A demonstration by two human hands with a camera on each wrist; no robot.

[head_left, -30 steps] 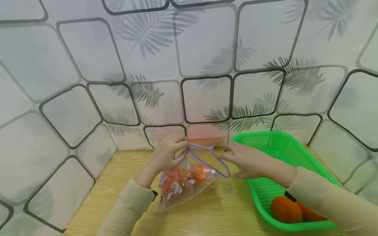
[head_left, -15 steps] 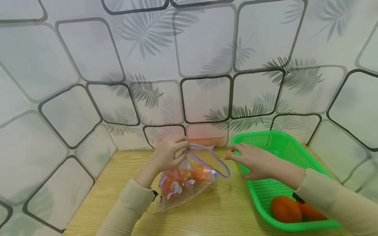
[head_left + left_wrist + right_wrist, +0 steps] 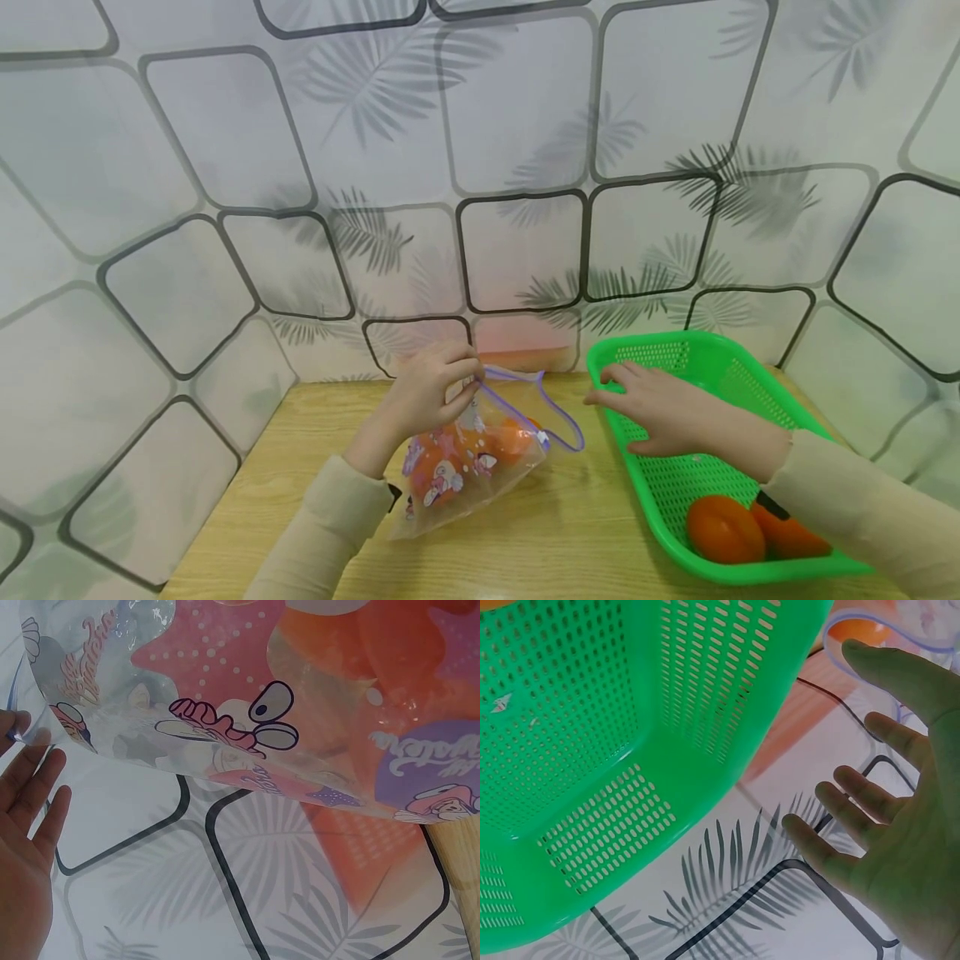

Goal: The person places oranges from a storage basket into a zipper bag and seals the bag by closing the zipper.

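A clear zip bag [image 3: 476,492] printed with cartoon sea figures and edged in purple, its mouth gaping to the right, leans over a wooden desk [image 3: 592,525], gripped at its upper edge by a left hand [image 3: 431,392]. Round orange items [image 3: 517,442] bulge inside. Beside it, a perforated green basket [image 3: 675,483] holds two more orange pieces [image 3: 725,530], one partly hidden.

Right grip [image 3: 667,412] has shifted from bag [image 3: 468,462] toward basket [image 3: 678,482]
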